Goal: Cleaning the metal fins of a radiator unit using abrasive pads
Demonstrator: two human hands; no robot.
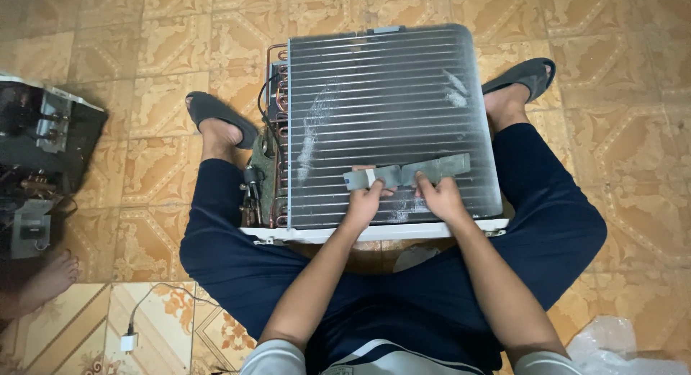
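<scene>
My left hand (365,202) and right hand (440,199) each have their grip clamped on the long grey metal strip (407,173). The strip lies across the lower face of the finned grey condenser coil (381,116), which rests between my knees on the patterned tile floor (144,51).

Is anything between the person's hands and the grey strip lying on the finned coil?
Nothing visible. The left hand and the right hand already hold the grey strip, which rests against the finned coil.
</scene>
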